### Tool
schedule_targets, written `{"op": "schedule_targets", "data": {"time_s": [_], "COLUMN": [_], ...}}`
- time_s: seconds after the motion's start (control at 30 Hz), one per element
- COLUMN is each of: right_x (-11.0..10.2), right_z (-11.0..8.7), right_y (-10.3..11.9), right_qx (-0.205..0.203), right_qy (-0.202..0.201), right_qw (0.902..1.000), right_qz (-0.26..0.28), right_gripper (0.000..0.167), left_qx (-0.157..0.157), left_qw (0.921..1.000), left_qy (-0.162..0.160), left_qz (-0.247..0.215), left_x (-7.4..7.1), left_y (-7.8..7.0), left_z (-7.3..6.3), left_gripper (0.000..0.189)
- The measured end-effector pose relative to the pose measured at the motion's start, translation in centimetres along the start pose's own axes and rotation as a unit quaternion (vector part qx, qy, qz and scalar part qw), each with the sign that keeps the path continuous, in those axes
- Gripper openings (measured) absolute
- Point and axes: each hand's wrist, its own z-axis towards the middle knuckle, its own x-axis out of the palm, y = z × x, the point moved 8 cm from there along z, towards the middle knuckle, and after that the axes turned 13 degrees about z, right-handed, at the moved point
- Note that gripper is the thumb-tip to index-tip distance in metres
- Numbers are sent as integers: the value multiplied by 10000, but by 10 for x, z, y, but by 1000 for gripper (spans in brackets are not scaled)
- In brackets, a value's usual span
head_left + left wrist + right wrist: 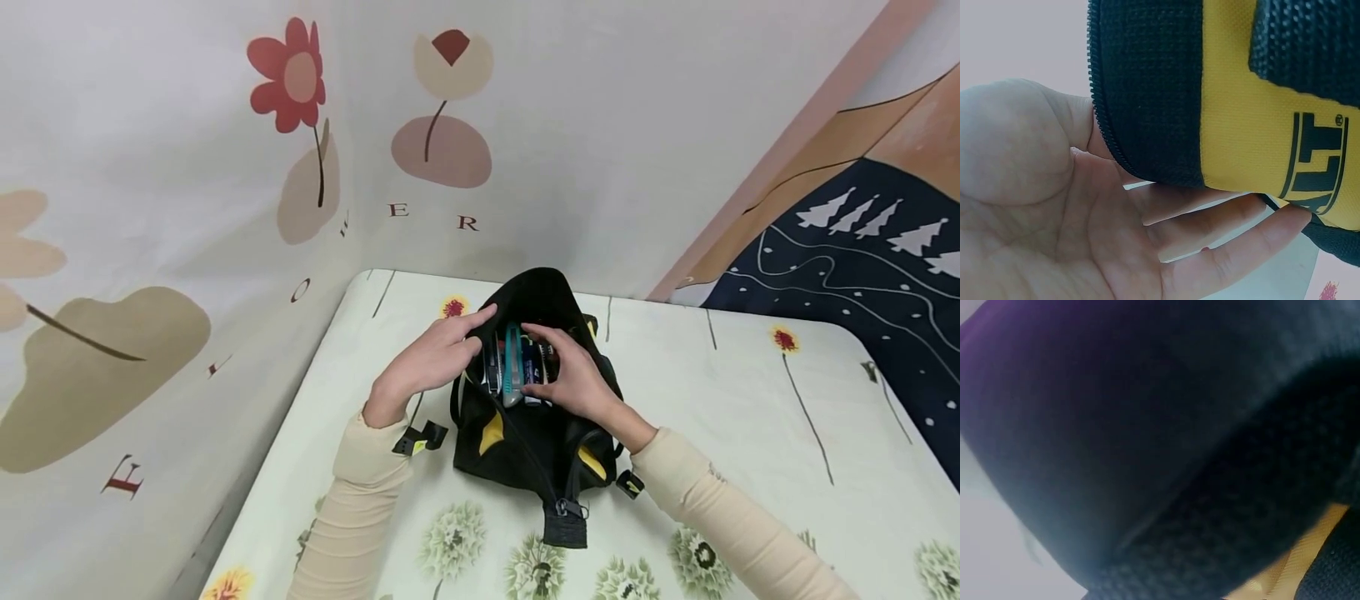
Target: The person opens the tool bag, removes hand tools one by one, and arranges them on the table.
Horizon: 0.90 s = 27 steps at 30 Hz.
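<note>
A black and yellow zippered tool bag lies with its mouth spread open. My left hand grips the bag's left rim, the thumb over the zippered edge; in the left wrist view, the fingers extend beneath the yellow side. My right hand reaches into the mouth, thumb and index finger parted over the contents. Beside those fingertips stands a teal utility knife. Dark blue items sit between the parted fingers, partly hidden. Black fabric fills most of the right wrist view.
The bag rests on a table with a flower-printed cloth. A zipper-end tab points toward the front. Printed wall coverings rise behind and at the left. Black straps are around the wrists.
</note>
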Motion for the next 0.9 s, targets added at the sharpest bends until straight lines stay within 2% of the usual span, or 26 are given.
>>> {"op": "schedule_targets", "data": {"time_s": [0.2,0.57,0.9], "right_x": [3,11,14], "right_z": [-2,-5,-3], "right_y": [-7,-25,-28], "right_qx": [92,327,429], "right_qy": [177,394,570], "right_qw": [9998,9978,9970], "right_qz": [-69,416,303], "right_gripper": [98,102,105], "left_qx": [-9,-41,-16], "left_qw": [10000,9999,9999], "left_qy": [2,74,67], "left_qz": [-32,-83,-128], "left_x": [-1,2,2], "left_y": [0,2,2], "left_z": [0,0,1], "left_gripper": [65,66,66]}}
